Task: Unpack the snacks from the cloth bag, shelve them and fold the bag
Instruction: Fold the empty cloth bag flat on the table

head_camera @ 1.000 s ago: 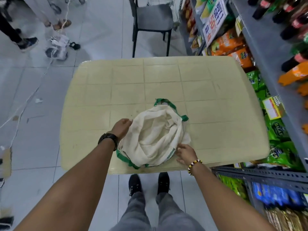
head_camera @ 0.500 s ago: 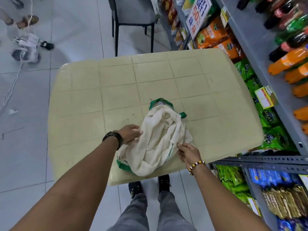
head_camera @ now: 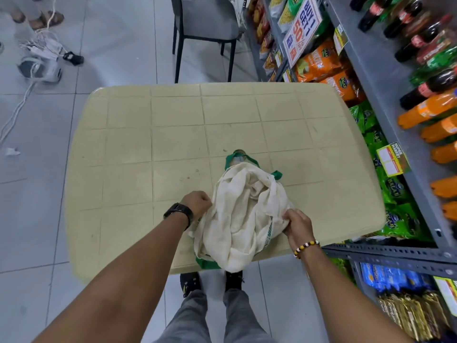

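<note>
left hand (head_camera: pixel 197 203) and right hand (head_camera: pixel 297 225) have closed fingers (head_camera: pixel 288 215) on the cloth bag (head_camera: pixel 243 219) bunched between them.

Your one head cam looks steeply down, close over the table's (head_camera: pixel 173 134) near edge, shelving (head_camera: pixel 385 100) at right.

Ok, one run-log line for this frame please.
left hand: grips crumpled cream cloth bag with green trim; right hand: grips its right side; bag: rests on beige tiled plastic table, near edge

One bag (head_camera: pixel 243 219), roughly five orange bottles (head_camera: pixel 427 109)
</note>
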The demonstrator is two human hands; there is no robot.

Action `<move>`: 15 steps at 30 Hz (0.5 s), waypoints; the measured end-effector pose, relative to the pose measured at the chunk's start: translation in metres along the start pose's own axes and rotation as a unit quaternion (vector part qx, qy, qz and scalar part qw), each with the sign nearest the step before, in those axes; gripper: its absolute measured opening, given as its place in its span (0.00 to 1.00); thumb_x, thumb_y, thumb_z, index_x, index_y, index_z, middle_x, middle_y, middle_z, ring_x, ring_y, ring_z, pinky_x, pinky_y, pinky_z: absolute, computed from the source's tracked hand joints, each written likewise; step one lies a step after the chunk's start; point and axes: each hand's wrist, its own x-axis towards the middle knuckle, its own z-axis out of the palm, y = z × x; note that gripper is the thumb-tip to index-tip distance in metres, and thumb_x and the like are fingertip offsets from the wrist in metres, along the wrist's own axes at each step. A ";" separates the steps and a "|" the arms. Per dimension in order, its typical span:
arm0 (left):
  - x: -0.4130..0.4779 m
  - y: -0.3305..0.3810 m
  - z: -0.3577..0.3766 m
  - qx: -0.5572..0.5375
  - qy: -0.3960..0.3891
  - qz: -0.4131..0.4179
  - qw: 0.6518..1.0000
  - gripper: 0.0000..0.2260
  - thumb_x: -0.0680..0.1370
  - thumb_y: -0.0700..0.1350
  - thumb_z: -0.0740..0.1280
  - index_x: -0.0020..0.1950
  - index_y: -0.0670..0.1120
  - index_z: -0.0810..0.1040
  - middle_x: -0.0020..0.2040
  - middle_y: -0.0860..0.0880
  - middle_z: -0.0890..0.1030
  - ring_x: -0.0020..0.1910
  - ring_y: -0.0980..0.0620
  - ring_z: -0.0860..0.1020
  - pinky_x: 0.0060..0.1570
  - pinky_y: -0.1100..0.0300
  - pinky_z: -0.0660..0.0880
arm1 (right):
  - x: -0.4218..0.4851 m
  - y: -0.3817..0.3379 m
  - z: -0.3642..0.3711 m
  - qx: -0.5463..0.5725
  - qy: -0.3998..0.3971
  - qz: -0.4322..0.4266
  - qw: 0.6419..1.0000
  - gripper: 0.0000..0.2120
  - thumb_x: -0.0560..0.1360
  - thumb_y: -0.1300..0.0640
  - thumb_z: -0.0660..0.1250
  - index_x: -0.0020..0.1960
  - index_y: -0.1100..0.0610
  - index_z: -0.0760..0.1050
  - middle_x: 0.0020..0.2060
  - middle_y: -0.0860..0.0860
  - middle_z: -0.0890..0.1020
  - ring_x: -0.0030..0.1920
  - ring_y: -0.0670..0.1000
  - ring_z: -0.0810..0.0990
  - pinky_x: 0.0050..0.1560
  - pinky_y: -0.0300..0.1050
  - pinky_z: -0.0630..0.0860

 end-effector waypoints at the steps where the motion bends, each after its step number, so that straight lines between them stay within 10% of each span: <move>1: -0.002 0.001 -0.001 -0.018 0.015 -0.001 1.000 0.08 0.76 0.45 0.63 0.46 0.43 0.80 0.42 0.47 0.81 0.41 0.47 0.76 0.41 0.56 0.71 | 0.002 -0.002 -0.001 -0.017 -0.012 -0.005 1.000 0.13 0.65 0.66 0.66 0.32 0.54 0.64 0.29 0.50 0.65 0.35 0.50 0.64 0.35 0.44 0.64; 8: -0.021 0.005 -0.036 -0.093 0.206 -0.042 0.973 0.08 0.80 0.46 0.56 0.54 0.42 0.70 0.47 0.43 0.77 0.45 0.41 0.76 0.43 0.51 0.73 | 0.013 -0.037 -0.020 -0.259 -0.026 -0.107 0.960 0.15 0.67 0.62 0.78 0.47 0.54 0.73 0.42 0.54 0.82 0.40 0.54 0.82 0.42 0.54 0.81; 15: -0.051 0.024 -0.105 0.089 0.300 -0.015 0.950 0.08 0.82 0.43 0.56 0.57 0.40 0.68 0.49 0.34 0.80 0.46 0.35 0.79 0.42 0.50 0.73 | 0.021 -0.123 -0.042 -0.469 0.050 -0.269 0.840 0.03 0.68 0.61 0.74 0.42 0.58 0.84 0.39 0.58 0.86 0.43 0.57 0.83 0.40 0.40 0.70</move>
